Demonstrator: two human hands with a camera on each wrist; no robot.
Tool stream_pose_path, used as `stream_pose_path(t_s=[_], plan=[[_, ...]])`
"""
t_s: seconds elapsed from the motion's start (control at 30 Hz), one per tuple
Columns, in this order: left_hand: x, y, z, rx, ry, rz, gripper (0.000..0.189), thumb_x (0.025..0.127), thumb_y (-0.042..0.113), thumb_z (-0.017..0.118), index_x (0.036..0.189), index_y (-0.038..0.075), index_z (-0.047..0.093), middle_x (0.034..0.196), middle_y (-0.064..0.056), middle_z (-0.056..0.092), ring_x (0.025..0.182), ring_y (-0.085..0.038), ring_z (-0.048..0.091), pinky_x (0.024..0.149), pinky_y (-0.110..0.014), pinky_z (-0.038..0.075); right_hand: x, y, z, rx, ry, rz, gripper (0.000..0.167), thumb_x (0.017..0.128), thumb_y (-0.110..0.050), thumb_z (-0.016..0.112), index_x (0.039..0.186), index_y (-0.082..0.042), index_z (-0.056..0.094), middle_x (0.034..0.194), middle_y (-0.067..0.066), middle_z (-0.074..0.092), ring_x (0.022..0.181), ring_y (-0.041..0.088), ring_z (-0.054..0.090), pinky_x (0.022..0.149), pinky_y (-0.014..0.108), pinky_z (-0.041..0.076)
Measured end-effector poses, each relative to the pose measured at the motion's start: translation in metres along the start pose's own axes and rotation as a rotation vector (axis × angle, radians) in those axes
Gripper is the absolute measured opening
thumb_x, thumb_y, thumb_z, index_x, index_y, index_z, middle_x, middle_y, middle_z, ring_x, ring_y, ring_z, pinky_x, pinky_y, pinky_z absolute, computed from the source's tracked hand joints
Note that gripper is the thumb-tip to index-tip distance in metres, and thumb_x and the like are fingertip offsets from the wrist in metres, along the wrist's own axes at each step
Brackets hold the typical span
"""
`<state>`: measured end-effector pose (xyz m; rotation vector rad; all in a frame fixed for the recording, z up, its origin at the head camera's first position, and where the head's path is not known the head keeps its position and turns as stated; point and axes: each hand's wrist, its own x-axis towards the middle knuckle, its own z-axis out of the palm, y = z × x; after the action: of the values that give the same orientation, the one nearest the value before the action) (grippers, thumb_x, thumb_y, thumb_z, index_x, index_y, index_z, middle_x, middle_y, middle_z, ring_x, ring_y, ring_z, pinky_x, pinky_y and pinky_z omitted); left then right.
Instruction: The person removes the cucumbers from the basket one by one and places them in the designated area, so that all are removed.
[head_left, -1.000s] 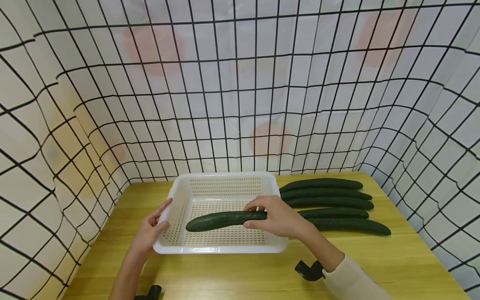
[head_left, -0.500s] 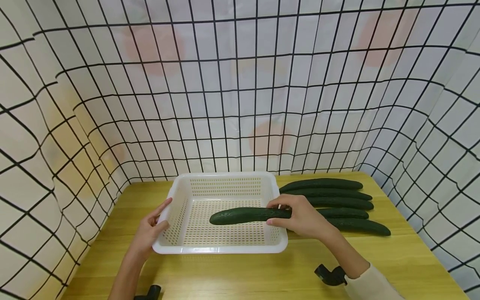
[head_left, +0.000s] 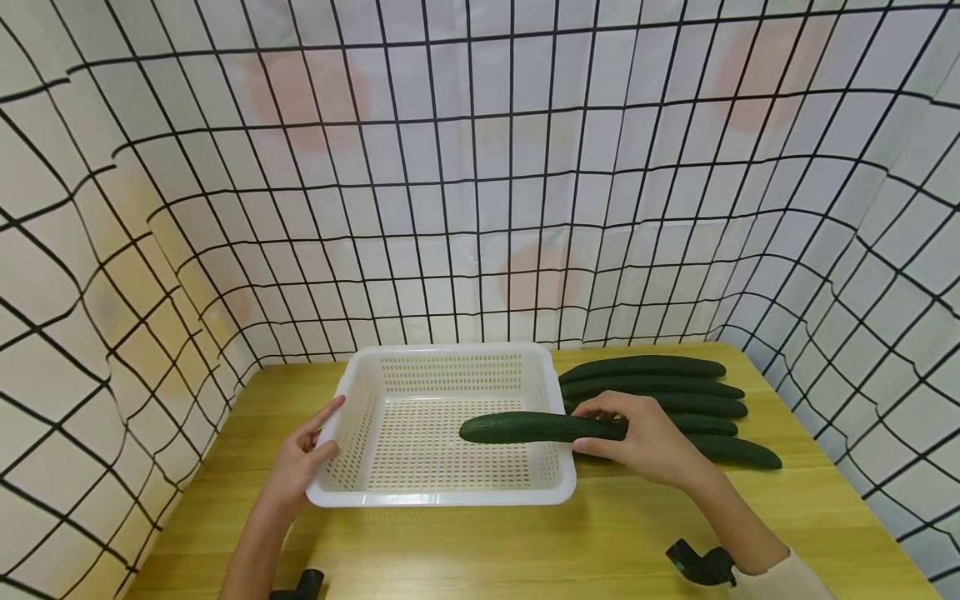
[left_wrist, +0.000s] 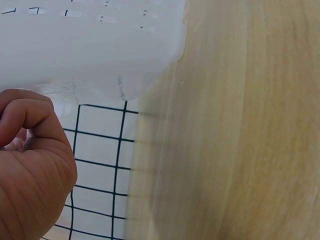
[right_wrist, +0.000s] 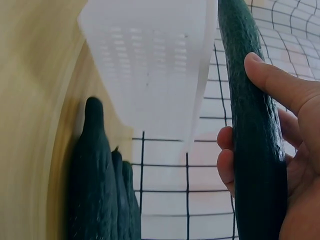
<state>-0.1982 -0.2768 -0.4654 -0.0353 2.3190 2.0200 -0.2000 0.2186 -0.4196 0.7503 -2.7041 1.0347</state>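
A white plastic basket (head_left: 442, 498) with slotted walls and floor stands on the table. My left hand (head_left: 300, 462) grips its left rim, the thumb at the inner side; in the left wrist view that hand (left_wrist: 37, 165) has curled fingers beside the basket's white wall (left_wrist: 90, 45). In my right hand (head_left: 648, 437) is a long dark green cucumber (head_left: 525, 427), held level above the basket's right rim, its free end over the basket floor. The right wrist view shows the thumb and fingers wrapped round the cucumber (right_wrist: 255, 130), high beside the basket wall (right_wrist: 150, 55).
Several more cucumbers (head_left: 652, 367) lie side by side on the wooden table (head_left: 465, 554), right of the basket. Black grid mesh (head_left: 480, 208) over white sheeting encloses the back and sides. Black wrist mounts (head_left: 697, 562) sit on both wrists.
My right hand has moved to the right with the cucumber, from over the middle of the basket to its right rim. The left hand and the basket have stayed put.
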Motion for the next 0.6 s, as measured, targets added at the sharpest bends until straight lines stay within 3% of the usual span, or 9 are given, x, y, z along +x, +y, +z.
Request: stream_pose_path(t_s=[0.37, 0.6], plan=[[0.002, -0.001, -0.001, -0.009, -0.006, -0.002, 0.074, 0.094, -0.004, 0.050, 0.162, 0.020, 0.035, 0.156, -0.030, 0.040, 0.112, -0.037, 0.064, 0.076, -0.047, 0.063, -0.019, 0.016, -0.016, -0.046, 0.031, -0.004, 0.034, 0.085, -0.038, 0.083, 0.117, -0.038, 0.071, 0.114, -0.021, 0.069, 0.102, 0.002, 0.063, 0.086, 0.033, 0.056], [0.002, -0.003, -0.001, -0.012, -0.008, -0.003, 0.074, 0.094, -0.005, 0.051, 0.162, 0.020, 0.035, 0.155, -0.031, 0.041, 0.112, -0.036, 0.064, 0.076, -0.046, 0.063, -0.033, 0.031, -0.027, -0.069, 0.037, 0.039, 0.034, 0.086, -0.037, 0.082, 0.118, -0.037, 0.070, 0.117, -0.017, 0.070, 0.105, 0.006, 0.065, 0.087, 0.033, 0.057]])
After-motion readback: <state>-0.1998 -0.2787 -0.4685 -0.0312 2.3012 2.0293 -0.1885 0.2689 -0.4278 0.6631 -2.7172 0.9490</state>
